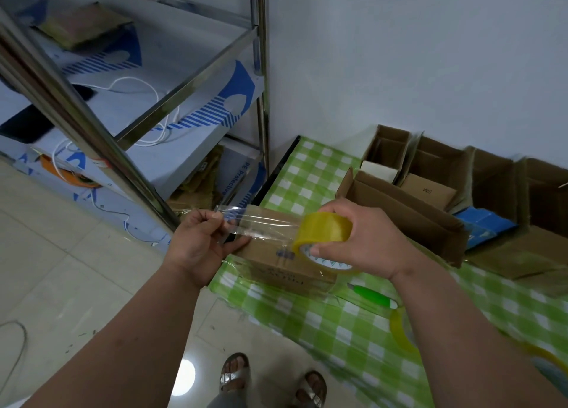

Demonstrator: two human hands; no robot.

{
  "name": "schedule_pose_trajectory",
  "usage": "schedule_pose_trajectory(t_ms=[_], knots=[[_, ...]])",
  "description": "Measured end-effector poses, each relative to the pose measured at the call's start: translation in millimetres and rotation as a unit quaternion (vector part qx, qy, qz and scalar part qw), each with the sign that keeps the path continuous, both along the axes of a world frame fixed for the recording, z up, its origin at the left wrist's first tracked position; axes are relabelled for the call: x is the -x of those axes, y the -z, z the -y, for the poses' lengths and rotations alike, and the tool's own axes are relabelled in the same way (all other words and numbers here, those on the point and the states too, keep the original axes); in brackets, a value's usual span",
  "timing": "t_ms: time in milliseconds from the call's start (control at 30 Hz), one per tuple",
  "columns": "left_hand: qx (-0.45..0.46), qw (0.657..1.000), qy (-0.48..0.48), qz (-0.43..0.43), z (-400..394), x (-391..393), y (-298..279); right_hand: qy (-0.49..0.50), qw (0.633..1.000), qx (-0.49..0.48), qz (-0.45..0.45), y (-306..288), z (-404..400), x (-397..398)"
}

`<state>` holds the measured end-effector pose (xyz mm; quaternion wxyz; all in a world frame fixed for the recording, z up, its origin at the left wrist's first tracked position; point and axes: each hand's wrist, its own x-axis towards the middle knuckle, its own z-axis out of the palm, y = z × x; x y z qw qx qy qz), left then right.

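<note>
Tape [261, 223] is stretched over the closed carton [276, 255], its end pinched by the left hand [199, 244], the roll [322, 234] gripped by the right hand [359, 241]; pressing down likely follows.

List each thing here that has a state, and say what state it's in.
Tape roll: partly unrolled, gripped by right hand.
Tape strip: pulled out, end pinched by left hand.
Small carton: closed, under the strip.
Big carton: flaps open.
Green cutter: lying on the tablecloth.
</note>
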<state>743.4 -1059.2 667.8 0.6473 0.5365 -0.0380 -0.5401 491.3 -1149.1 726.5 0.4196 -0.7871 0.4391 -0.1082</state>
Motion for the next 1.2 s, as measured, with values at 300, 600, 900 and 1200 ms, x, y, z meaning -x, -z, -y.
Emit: schedule_pose_trajectory(t_ms=[300, 600, 900, 1200], knots=[[-0.070, 0.997, -0.012, -0.027, 6, -7, 8, 0.015, 0.991, -0.090, 0.103, 0, 7, 6], [-0.200, 0.969, 0.030, 0.142, 20, -8, 18, 0.048, 0.977, -0.131, 0.164, 10, 8, 3], [-0.246, 0.926, 0.076, 0.277, 20, 1, 32, 0.063, 0.972, -0.138, 0.177, 11, 6, 3], [-0.290, 0.858, 0.166, 0.390, 23, 3, 29, 0.071, 0.970, -0.146, 0.183, 10, 3, -3]])
